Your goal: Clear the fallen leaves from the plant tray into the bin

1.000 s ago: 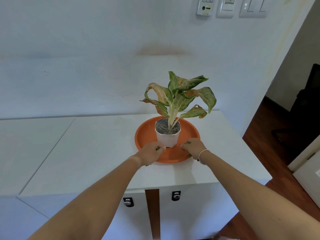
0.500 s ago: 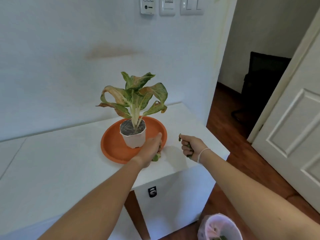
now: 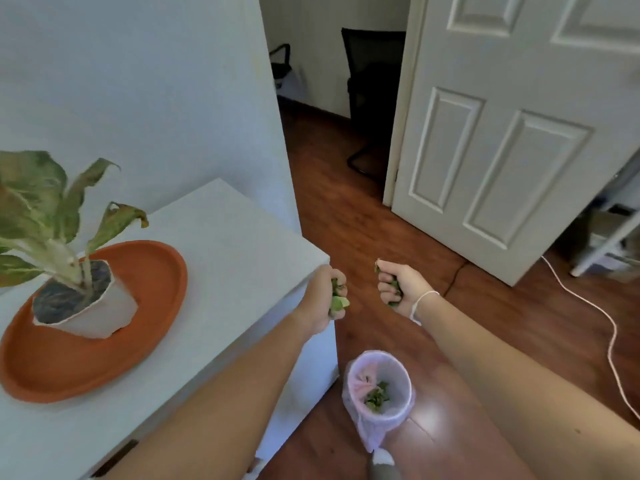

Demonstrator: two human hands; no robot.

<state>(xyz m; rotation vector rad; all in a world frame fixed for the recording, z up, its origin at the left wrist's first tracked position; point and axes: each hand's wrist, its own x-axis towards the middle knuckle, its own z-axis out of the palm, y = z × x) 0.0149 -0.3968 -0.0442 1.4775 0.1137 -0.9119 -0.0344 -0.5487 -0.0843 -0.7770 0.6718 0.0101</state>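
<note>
The orange plant tray (image 3: 152, 306) sits on the white cabinet at the left, with a white pot (image 3: 100, 315) and its leafy plant (image 3: 41, 209) standing in it. My left hand (image 3: 323, 299) is closed around green fallen leaves (image 3: 338, 301) just past the cabinet's right corner. My right hand (image 3: 398, 287) is clenched on more leaves a little to the right. Both hands hover above the floor. Below them stands the small bin (image 3: 379, 396), lined with a pale bag, with a few green leaves lying inside.
The white cabinet (image 3: 242, 244) has its right corner beside my left hand. A white panelled door (image 3: 502, 150) stands open at the right over a wooden floor (image 3: 346, 209). A white cable (image 3: 613, 327) trails across the floor. A dark chair (image 3: 370, 81) is in the room beyond.
Both hands have left the tray with leaves in them and swung right past the cabinet's corner. The view has turned right and down, so the bin is now fully in sight.
</note>
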